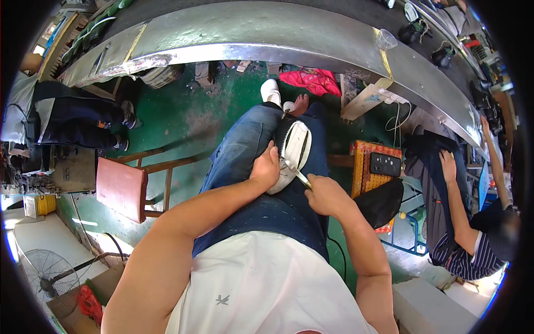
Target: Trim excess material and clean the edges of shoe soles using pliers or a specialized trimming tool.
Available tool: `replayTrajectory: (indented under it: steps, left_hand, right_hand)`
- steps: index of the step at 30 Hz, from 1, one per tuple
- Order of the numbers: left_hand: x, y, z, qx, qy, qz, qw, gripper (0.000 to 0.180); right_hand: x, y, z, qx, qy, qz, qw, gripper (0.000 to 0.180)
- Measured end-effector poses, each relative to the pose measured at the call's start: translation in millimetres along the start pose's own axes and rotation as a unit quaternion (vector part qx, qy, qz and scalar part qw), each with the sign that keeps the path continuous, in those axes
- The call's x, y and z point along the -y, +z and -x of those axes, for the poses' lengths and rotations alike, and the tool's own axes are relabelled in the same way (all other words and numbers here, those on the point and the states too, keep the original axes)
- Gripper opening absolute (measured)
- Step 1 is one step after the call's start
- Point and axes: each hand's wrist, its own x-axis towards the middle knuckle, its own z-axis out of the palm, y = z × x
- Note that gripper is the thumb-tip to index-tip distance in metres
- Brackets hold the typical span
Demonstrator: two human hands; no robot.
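Observation:
A white shoe (296,146), its pale sole facing up, lies over my lap between my thighs. My left hand (266,167) is closed on the shoe's left side near the heel, and its fingertips are partly hidden. My right hand (326,196) grips the handle of a narrow knife-like tool (300,176). The bright metal end of this tool reaches up and left onto the sole's edge, close to my left fingers. The exact shape of its tip is too small to make out.
A long metal bench (239,36) curves across ahead, with a clear cup (385,39) on it. At left stands a padded stool (121,189); at right, a black phone (385,165) rests on a beaded seat (364,167). Co-workers sit at right and stand at left.

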Motion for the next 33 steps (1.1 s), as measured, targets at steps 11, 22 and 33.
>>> replayTrajectory:
  steps: [11, 22, 33]
  left_hand:
    - [5.7, -7.6, 2.5, 0.042, 0.096, -0.047, 0.993, 0.055]
    - [-5.8, -24.8, 5.3, 0.129, 0.190, -0.141, 0.963, 0.058]
    - [-26.6, -40.1, -19.8, 0.251, 0.175, -0.216, 0.927, 0.057]
  right_hand:
    - [-29.6, -0.5, -21.9, -0.148, -0.045, 0.063, 0.986, 0.027]
    - [-70.2, 24.9, -40.5, -0.221, -0.044, 0.014, 0.974, 0.020]
    - [-56.4, -13.4, -73.1, -0.146, -0.024, -0.186, 0.971, 0.040]
